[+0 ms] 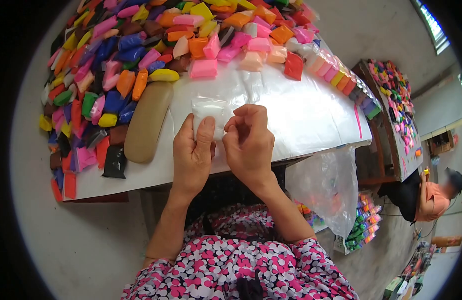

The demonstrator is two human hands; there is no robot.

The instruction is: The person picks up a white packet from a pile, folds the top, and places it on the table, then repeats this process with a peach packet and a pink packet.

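A small clear packet with white contents (209, 111) is held upright above the near part of the white table (311, 117). My left hand (193, 150) grips its left side, thumb across the front. At its right edge, my right hand (249, 142) is closed in a pinch, with curled fingers; what lies between the fingertips is too small to make out. A tan oblong case (149, 122) lies left of my hands. Beyond them is a large heap of coloured packets (128, 47), with a pink packet (204, 68) at its near edge.
A row of joined coloured packets (336, 75) lies along the table's right side. A clear plastic bag (323, 187) hangs below the front edge, beside more bundled packets (363, 222). At the right, a person (435, 200) sits near another table (411, 162) heaped with packets.
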